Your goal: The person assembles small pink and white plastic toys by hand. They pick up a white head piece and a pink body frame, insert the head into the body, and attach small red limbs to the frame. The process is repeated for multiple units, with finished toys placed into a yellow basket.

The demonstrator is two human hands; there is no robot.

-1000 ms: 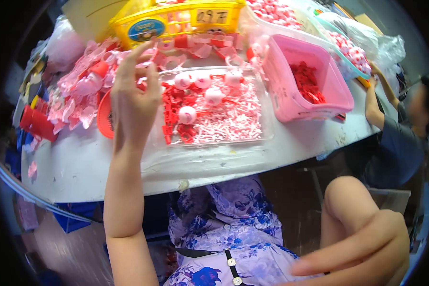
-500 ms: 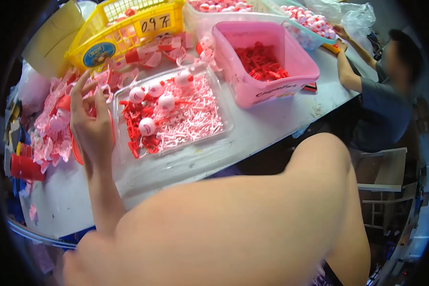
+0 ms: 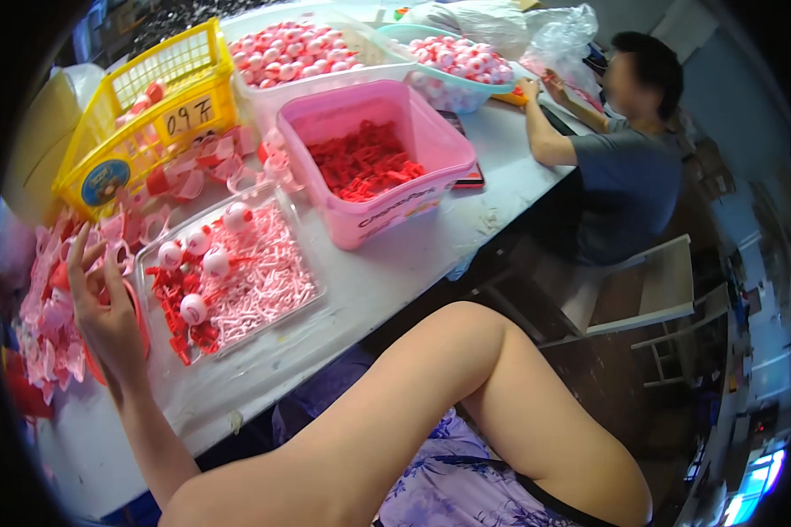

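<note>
My left hand (image 3: 110,312) is raised over the left side of the table, fingers apart and holding nothing. Beside it on the right is a clear plastic tray (image 3: 322,285) with small pale pink pieces (image 3: 264,281), red pieces (image 3: 177,332) and several pink-and-white balls (image 3: 215,261) with faces drawn on them. Behind and left of the hand lies a heap of translucent pink plastic parts (image 3: 39,329). A curved red rim (image 3: 94,364) shows partly behind the hand. My right arm (image 3: 395,378) is bent across the lower picture; its hand is out of view.
A pink tub (image 3: 325,180) of red pieces stands right of the tray. Behind are a yellow basket (image 3: 222,75), a white bin (image 3: 264,110) of balls and a pale blue bowl (image 3: 461,97) of balls. Another person (image 3: 628,184) works at the far right, near a chair (image 3: 642,307).
The view has shifted, so the table's things sit lower and further left. My right arm has moved down and away, uncovering purple patterned cloth. My left hand stays raised by the tray.
</note>
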